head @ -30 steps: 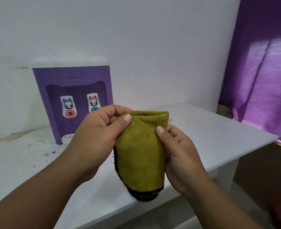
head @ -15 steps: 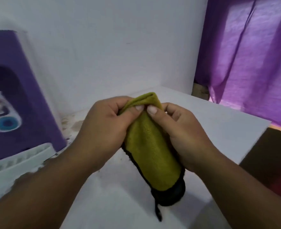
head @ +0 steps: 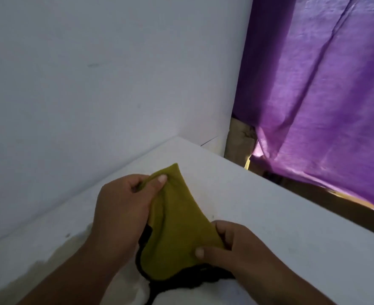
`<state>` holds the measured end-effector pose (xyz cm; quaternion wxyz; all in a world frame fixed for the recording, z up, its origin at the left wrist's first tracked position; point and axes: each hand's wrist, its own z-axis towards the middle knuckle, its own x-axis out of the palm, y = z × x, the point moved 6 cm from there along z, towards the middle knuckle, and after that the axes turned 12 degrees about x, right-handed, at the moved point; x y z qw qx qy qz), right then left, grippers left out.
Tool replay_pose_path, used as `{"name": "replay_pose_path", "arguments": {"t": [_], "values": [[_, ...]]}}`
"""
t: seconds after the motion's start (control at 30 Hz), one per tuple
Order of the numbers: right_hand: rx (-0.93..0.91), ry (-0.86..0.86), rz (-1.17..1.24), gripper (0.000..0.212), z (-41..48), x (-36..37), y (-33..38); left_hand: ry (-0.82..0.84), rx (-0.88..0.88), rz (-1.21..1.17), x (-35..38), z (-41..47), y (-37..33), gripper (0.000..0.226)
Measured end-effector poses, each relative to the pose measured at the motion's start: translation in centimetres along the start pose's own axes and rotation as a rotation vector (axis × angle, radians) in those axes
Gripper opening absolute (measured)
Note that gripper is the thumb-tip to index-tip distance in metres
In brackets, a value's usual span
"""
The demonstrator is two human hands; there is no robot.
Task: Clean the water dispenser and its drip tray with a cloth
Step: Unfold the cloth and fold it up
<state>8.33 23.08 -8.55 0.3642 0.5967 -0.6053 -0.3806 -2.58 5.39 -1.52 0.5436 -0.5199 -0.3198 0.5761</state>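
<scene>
An olive-green cloth (head: 177, 227) with a black edge is held between both hands above the white counter (head: 291, 227). My left hand (head: 120, 212) pinches the cloth's top fold between thumb and fingers. My right hand (head: 232, 247) grips its lower right side, thumb on the front. The water dispenser and its drip tray are out of view.
A white wall (head: 93, 84) rises behind the counter and meets it in a corner. A purple curtain (head: 325, 95) hangs at the right, past the counter's edge, with light showing under its hem.
The view has swung right, so the purple dispenser and its tray have left the frame. My right hand has slid from the cloth's top down to its lower right side.
</scene>
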Motion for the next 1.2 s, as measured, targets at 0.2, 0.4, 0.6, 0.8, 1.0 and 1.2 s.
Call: {"name": "replay_pose_path", "arguments": {"t": [0.2, 0.4, 0.6, 0.8, 1.0, 1.2], "values": [[-0.059, -0.263, 0.211, 0.02, 5.6, -6.6, 3.7, 0.085, -0.263, -0.154, 4.5, 9.8, 3.7, 0.014], [-0.103, -0.514, 0.058, 0.022, 13.0, -10.3, 6.2, 0.24, -0.309, -0.221, 8.3, 18.6, 7.1, 0.03], [-0.118, -0.636, -0.105, 0.027, 18.9, -11.0, 7.9, 0.037, -0.066, 0.19, 7.8, 22.8, 9.8, 0.042], [-0.174, -0.746, -0.356, 0.021, 19.7, -10.2, 8.0, 0.068, -0.05, 0.444, 8.5, 21.9, 12.1, 0.053], [-0.148, -0.875, -0.567, 0.028, 16.3, -8.6, 9.2, 0.007, 0.04, 0.55, 6.7, 18.2, 7.2, 0.043], [-0.26, -0.788, -0.476, 0.013, 9.9, -3.5, 14.0, -0.004, 0.068, 0.56, 1.9, 12.8, -1.5, 0.039]]}}
